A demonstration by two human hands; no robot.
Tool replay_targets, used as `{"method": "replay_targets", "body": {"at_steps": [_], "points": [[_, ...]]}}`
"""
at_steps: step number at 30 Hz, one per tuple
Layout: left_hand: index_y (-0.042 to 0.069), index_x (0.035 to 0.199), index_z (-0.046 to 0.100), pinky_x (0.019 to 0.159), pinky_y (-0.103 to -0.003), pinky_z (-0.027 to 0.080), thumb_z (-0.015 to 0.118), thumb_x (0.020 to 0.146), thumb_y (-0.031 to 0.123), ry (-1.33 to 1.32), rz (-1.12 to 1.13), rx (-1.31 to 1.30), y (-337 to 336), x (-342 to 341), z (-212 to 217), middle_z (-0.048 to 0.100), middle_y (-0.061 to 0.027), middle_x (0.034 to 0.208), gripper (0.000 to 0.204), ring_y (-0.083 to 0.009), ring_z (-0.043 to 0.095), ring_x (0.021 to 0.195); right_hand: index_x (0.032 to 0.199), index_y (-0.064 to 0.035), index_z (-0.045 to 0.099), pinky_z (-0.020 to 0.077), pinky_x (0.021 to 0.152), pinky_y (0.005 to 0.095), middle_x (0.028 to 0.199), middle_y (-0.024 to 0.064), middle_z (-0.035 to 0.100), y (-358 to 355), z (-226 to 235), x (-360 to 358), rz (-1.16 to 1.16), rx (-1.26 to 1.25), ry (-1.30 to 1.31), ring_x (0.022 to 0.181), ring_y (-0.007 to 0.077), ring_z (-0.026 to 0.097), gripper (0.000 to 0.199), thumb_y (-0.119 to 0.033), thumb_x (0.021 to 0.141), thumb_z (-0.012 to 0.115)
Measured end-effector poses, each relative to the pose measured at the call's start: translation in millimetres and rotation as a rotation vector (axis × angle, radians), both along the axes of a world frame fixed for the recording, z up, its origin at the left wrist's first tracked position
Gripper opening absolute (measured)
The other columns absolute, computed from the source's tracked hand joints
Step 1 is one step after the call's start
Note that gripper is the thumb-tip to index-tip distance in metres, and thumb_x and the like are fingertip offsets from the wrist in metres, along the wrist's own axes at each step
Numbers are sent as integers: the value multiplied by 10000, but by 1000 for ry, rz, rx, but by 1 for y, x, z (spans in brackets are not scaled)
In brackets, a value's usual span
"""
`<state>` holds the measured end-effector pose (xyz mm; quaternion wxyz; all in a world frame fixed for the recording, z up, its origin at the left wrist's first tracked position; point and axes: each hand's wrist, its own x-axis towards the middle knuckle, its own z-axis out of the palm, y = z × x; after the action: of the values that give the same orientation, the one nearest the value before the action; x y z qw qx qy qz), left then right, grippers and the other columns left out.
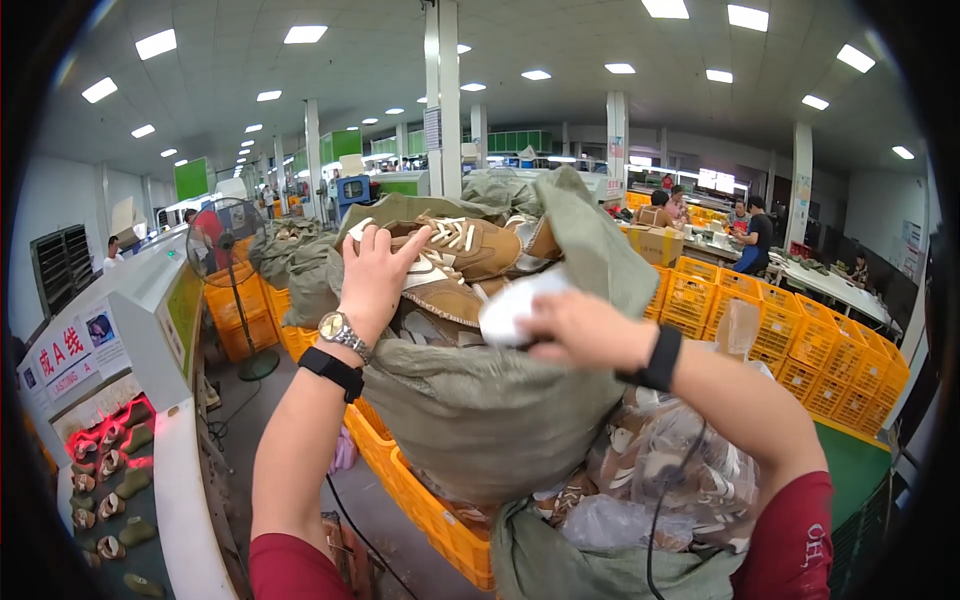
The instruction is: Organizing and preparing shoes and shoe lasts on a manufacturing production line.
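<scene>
A large grey-green woven sack [490, 410] stands in front of me with its mouth folded open, full of brown shoes [475, 248] with white laces and pale trim. My left hand [378, 268] is at the sack's left side, thumb and fingers apart around a brown shoe [443, 295] near the top. On the right, my right hand [580, 328] is closed on a white object [515, 308], smeared by motion, its kind unclear. It is held over the sack's mouth, close to the shoes.
Orange plastic crates [430, 510] support the sack, and more crates [790, 335] line the right. Below right lies a clear plastic bag [680, 455] of shoes. A conveyor machine [120, 490] carrying shoe pieces runs at left, beside a standing fan [232, 255]. People sit at a far table.
</scene>
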<state>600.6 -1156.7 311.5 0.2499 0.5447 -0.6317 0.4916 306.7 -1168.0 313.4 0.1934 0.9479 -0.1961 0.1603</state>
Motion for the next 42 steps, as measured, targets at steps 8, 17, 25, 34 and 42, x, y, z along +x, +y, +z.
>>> {"method": "replay_targets", "body": {"at_steps": [8, 17, 25, 34, 42], "points": [[229, 1341, 379, 941, -618, 280, 583, 754, 77, 2, 68, 87, -3, -10, -26, 420, -161, 1105, 640, -351, 377, 1152, 1066, -82, 568, 456, 849, 403, 1087, 146, 532, -12, -29, -30, 159, 38, -176, 1006, 345, 524, 345, -90, 724, 618], [175, 1364, 343, 1005, -477, 322, 752, 607, 121, 215, -137, 218, 58, -15, -37, 348, -198, 1337, 862, -407, 288, 1277, 1135, -138, 535, 500, 747, 380, 981, 134, 551, -28, 12, -19, -223, -248, 14, 880, 310, 586, 452, -81, 695, 624], [114, 1282, 434, 978, -474, 334, 751, 669, 234, 56, -486, 477, 72, -67, -50, 427, -194, 1250, 701, -382, 360, 1216, 730, -90, 678, 514, 691, 370, 785, 98, 667, -80, 47, 10, -306, -348, 101, 813, 275, 633, 200, -284, 688, 695], [226, 1403, 271, 1014, -501, 327, 754, 681, 340, 26, -249, 282, 6, -46, 16, 278, -228, 1397, 877, -450, 264, 1283, 769, -73, 659, 522, 703, 342, 871, 112, 597, -111, 32, 34, -353, -468, -140, 835, 282, 591, 96, -151, 735, 615], [144, 1361, 299, 992, -422, 379, 798, 619, 288, 166, -312, 421, -49, -68, 7, 397, -229, 1263, 905, -392, 406, 1184, 997, -55, 485, 481, 698, 361, 918, 117, 519, -26, -22, -11, 92, -311, -21, 869, 265, 553, 313, -145, 726, 612]]}}
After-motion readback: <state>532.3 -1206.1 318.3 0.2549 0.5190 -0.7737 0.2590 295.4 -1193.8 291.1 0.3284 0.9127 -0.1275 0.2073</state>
